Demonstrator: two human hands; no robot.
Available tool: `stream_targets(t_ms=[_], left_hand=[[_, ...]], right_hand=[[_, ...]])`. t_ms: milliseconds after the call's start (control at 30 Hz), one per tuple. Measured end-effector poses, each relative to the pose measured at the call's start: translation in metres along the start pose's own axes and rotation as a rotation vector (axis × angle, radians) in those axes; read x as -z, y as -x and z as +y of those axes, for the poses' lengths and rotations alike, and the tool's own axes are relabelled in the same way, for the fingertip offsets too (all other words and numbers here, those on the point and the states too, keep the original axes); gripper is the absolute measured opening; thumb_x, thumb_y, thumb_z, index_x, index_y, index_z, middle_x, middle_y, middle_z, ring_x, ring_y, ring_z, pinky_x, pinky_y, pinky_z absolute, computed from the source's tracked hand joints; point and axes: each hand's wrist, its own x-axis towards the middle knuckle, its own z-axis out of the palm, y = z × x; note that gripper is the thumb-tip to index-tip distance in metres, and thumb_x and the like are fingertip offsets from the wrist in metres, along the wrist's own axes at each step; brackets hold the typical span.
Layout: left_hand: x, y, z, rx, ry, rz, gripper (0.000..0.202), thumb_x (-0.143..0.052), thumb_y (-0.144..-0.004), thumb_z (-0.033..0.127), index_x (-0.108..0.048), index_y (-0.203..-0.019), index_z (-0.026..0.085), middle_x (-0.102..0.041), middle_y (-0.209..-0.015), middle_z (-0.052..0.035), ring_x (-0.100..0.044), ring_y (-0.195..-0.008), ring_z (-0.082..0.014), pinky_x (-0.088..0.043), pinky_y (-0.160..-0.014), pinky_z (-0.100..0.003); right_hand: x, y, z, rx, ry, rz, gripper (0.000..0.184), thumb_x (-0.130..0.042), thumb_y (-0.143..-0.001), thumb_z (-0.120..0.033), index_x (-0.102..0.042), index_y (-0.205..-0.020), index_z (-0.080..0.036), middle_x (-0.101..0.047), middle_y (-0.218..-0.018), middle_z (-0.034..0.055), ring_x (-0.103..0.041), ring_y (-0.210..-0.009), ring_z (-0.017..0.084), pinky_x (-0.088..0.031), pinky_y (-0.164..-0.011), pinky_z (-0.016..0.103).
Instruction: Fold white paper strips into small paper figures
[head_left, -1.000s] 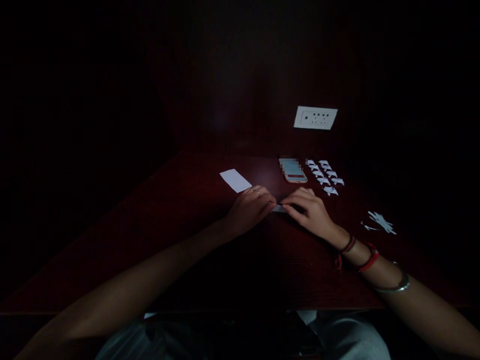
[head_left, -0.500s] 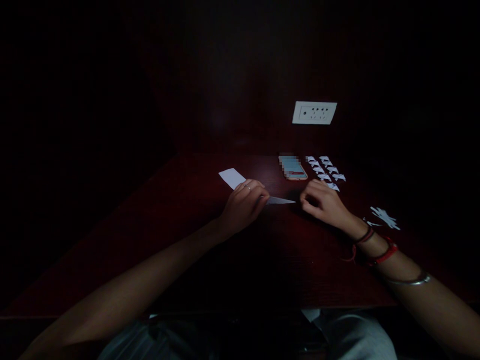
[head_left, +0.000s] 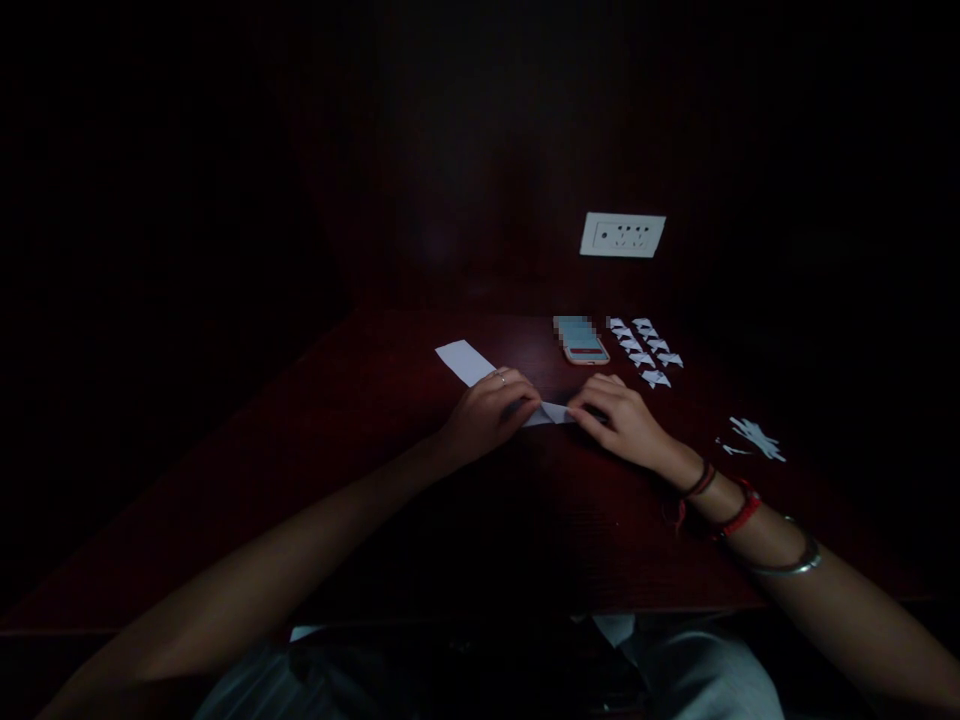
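Note:
A small folded piece of white paper point(head_left: 553, 412) is stretched between my two hands, just above the dark red table. My left hand point(head_left: 491, 408), with a ring on one finger, pinches its left side. At its right end, the thumb and fingertips of my right hand point(head_left: 621, 418) are closed on it. The paper shows a slanting crease, and its ends are hidden by my fingers. Beyond my left hand lies a flat white sheet of paper point(head_left: 463, 361), its near end covered by that hand.
A phone point(head_left: 581, 341) lies at the back of the table point(head_left: 360, 400). Right of it, several small folded paper pieces point(head_left: 632, 343) sit in two rows. Thin paper strips point(head_left: 757, 438) are heaped farther right. A socket plate point(head_left: 622, 235) is on the back wall.
My right hand has moved left and taken hold of the paper's right end, where it was apart before. The paper now shows a fold. My left hand has kept its grip.

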Motion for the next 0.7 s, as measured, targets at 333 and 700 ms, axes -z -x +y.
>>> stream_targets(t_ms=[333, 700], left_hand=[[0.004, 0.001, 0.001, -0.021, 0.022, -0.089, 0.013, -0.042, -0.081, 0.025, -0.053, -0.080, 0.017, -0.053, -0.082, -0.0027, -0.049, -0.081, -0.0138, -0.040, -0.073, -0.029], [-0.007, 0.002, 0.009, -0.031, -0.106, -0.050, 0.014, -0.041, -0.082, 0.024, -0.053, -0.081, 0.017, -0.054, -0.083, -0.0030, -0.050, -0.082, -0.0143, -0.039, -0.074, -0.029]], right_hand=[[-0.001, 0.001, 0.002, 0.015, -0.005, -0.022, 0.014, -0.042, -0.079, -0.022, -0.052, -0.071, -0.017, -0.053, -0.069, 0.0017, -0.045, -0.069, 0.014, -0.029, -0.067, 0.028], [0.001, 0.001, -0.005, 0.038, -0.023, -0.013, 0.013, -0.043, -0.079, -0.024, -0.054, -0.077, -0.017, -0.055, -0.073, 0.0025, -0.045, -0.072, 0.014, -0.030, -0.069, 0.029]])
